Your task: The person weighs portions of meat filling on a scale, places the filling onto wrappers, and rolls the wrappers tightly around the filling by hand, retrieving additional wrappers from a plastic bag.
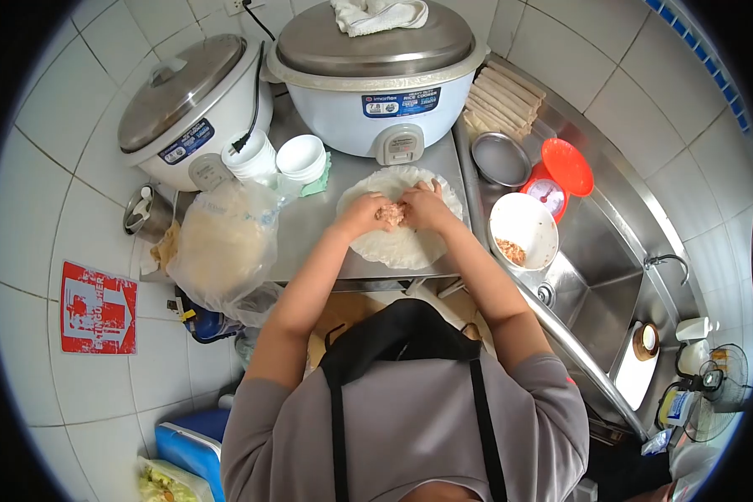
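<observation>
A round, pale, thin wrapper [403, 248] lies on the steel counter in front of me. On its middle sits a lump of pinkish minced meat filling [390, 217]. My left hand [362, 214] has its fingers curled against the lump's left side. From the right, my right hand [426, 207] presses its bent fingers on the same filling. Some fingertips are hidden in the meat. To the right, a white bowl [523, 214] holds a smaller amount of the filling. Finished-looking rolls [502, 99] are stacked behind it.
Two rice cookers [368, 100] stand behind the counter. White cups [301, 156] and a plastic bag of wrappers [224, 243] are on the left. A red scale [547, 197], a metal bowl [501, 159] and a steel sink [598, 289] are on the right.
</observation>
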`<state>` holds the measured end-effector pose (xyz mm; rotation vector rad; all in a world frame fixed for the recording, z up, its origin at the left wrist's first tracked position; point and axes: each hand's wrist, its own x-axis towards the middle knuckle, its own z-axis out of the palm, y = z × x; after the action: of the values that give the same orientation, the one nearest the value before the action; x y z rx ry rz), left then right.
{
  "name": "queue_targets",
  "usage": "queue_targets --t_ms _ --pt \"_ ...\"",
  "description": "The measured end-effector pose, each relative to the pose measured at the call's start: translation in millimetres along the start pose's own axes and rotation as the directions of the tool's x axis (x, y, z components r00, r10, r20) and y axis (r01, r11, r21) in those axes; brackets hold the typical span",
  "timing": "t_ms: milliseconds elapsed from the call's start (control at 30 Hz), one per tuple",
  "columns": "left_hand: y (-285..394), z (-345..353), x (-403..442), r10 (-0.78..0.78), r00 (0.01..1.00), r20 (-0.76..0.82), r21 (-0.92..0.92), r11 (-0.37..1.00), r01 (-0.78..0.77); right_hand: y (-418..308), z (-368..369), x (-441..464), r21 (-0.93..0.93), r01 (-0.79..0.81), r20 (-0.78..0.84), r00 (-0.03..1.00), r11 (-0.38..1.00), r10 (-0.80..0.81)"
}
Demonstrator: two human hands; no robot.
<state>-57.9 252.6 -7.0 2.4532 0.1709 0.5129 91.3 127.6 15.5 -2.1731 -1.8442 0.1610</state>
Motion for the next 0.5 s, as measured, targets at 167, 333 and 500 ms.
queue_targets --t_ms 167,333,500 --pt "-2 -7 -7 -0.011 0.999 0.044 -0.003 1.0 0.011 -11 8 5 -0.057 0.019 -0.008 1.0 0.998 -0.02" --pt "-11 -12 -11 -0.086 0.993 0.083 0.076 0.994 0.079 -16 12 11 -0.033 -0.022 -0.02 1.0 0.999 0.021" --pt "-8 -16 -23 -0.02 0.996 -0.09 -0.048 0.999 0.015 -24 14 13 -0.024 0.007 -0.052 0.999 1.0 -0.009"
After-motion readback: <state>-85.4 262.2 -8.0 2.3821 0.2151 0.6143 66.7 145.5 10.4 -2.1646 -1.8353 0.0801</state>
